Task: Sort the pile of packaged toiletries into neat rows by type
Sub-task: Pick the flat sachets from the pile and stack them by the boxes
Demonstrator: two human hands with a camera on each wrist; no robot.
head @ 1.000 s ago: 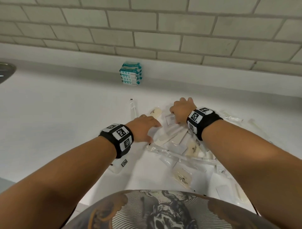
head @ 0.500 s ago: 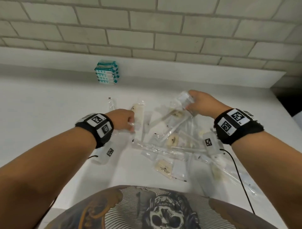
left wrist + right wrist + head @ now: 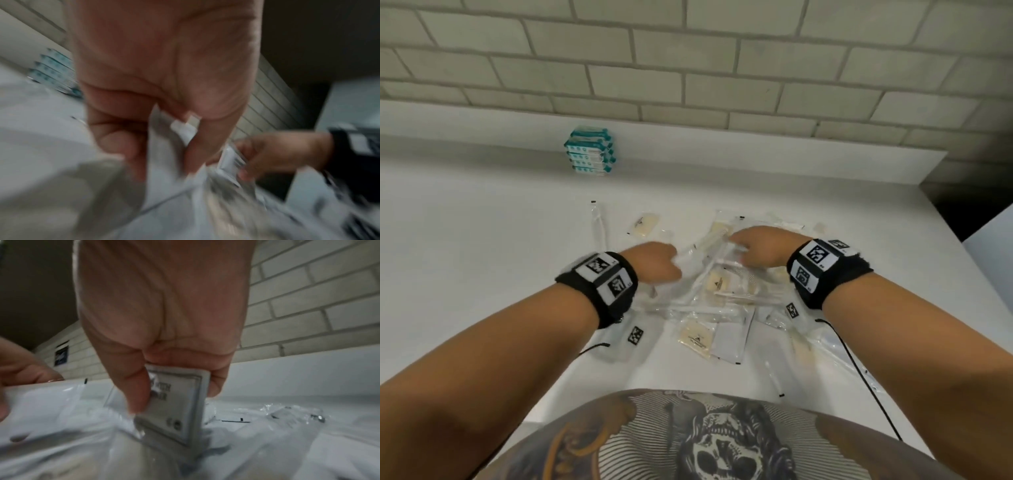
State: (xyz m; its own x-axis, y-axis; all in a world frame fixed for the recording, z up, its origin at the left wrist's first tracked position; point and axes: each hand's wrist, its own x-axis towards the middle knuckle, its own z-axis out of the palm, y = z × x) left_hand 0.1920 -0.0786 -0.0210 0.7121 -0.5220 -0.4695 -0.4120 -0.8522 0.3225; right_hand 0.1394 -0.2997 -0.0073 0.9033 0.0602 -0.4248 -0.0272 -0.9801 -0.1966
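A loose pile of clear-wrapped toiletries (image 3: pixel 722 294) lies on the white counter (image 3: pixel 482 257); it holds long thin packets and cream soap sachets. My left hand (image 3: pixel 671 265) is at the pile's left edge, fingers curled round a white plastic packet (image 3: pixel 164 146). My right hand (image 3: pixel 739 246) is at the pile's far side. Its thumb and fingers pinch a small square white sachet (image 3: pixel 176 402), which stands on edge in the pile. Both wrist views are blurred.
A stack of teal-and-white packets (image 3: pixel 589 152) stands at the back against the tiled wall. One long clear packet (image 3: pixel 597 222) and one cream sachet (image 3: pixel 642 224) lie apart, left of the pile. The counter ends at the right (image 3: pixel 945 219).
My right hand has come down from a raised position onto the far side of the pile. My left hand has shifted right, closer to the right hand.
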